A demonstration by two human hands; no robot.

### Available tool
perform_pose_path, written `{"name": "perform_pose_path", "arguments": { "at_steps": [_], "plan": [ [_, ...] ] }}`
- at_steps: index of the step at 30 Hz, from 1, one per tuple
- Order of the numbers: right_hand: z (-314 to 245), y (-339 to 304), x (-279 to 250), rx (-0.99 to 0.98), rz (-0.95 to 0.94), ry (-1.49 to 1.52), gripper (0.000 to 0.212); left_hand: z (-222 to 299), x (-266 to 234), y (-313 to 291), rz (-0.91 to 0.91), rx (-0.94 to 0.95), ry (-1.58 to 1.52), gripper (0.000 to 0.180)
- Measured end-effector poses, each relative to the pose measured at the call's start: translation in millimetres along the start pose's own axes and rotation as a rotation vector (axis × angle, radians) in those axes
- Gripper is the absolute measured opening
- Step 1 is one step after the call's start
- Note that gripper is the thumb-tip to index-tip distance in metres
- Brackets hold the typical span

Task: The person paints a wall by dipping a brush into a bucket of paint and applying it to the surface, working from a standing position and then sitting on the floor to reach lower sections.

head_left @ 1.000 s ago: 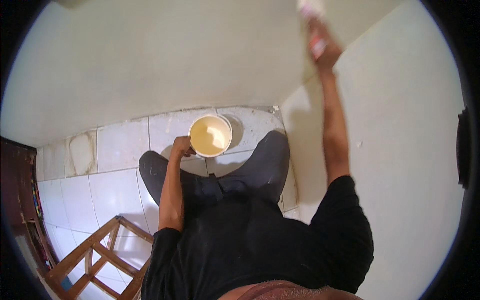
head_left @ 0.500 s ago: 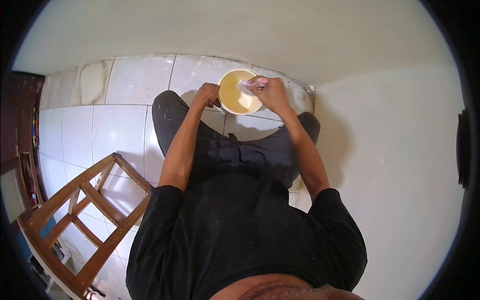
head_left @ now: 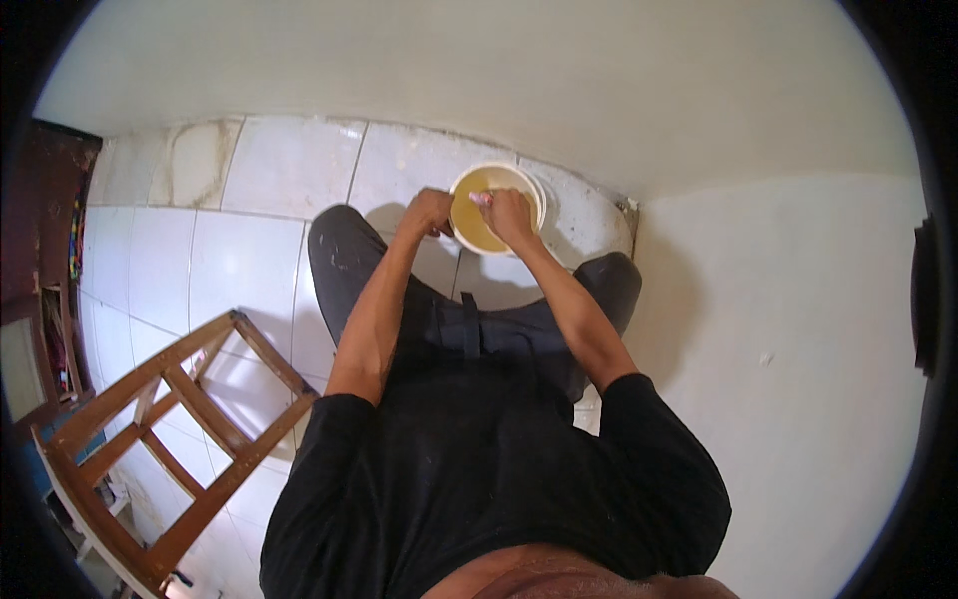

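Observation:
A round white bucket (head_left: 496, 165) with a yellowish inside stands on the tiled floor between my knees, tilted a little so that its outer right side shows. My left hand (head_left: 430, 213) is closed at the bucket's left rim. Over the opening, my right hand (head_left: 509, 216) is closed around a small pink-and-white thing (head_left: 481, 199), whose kind I cannot make out. Its lower part is hidden by the hand and the bucket. Whether the yellowish bottom is liquid or bare bucket is unclear.
A brown wooden frame (head_left: 205, 399), like a chair part, lies to my left. Pale walls (head_left: 798, 329) rise in front and on the right, meeting in a corner past the bucket. White floor tiles (head_left: 244, 265) spread leftward to a dark door-like panel (head_left: 55, 210).
My right hand has come lower and nearer over the bucket, and less of the pink-and-white thing shows. The bucket is tilted more, with my left hand still at its rim.

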State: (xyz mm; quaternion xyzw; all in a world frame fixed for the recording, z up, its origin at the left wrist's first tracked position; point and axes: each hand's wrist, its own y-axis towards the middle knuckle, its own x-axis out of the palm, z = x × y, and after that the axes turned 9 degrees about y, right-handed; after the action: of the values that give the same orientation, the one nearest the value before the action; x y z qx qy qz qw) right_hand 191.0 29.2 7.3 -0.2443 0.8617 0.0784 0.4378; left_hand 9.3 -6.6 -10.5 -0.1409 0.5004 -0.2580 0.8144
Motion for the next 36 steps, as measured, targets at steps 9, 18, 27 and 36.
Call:
{"name": "perform_pose_path", "arguments": {
  "at_steps": [9, 18, 27, 36],
  "plan": [
    [30, -37, -17, 0.186, 0.051, 0.244, 0.047, 8, 29, 16, 0.0, 0.208, 0.266, 0.033],
    [-25, -32, -88, 0.055, 0.235, -0.094, 0.026, 0, 9, -11, -0.115, -0.151, -0.693, 0.016],
    [-40, -49, -65, -0.086, 0.118, 0.051, 0.031, 15, -2, -23, -0.126, -0.323, -0.891, 0.028],
    [-36, -38, -80, 0.126, 0.136, 0.047, 0.032, 16, -2, -24, -0.109, -0.333, -0.888, 0.031]
  ]
}}
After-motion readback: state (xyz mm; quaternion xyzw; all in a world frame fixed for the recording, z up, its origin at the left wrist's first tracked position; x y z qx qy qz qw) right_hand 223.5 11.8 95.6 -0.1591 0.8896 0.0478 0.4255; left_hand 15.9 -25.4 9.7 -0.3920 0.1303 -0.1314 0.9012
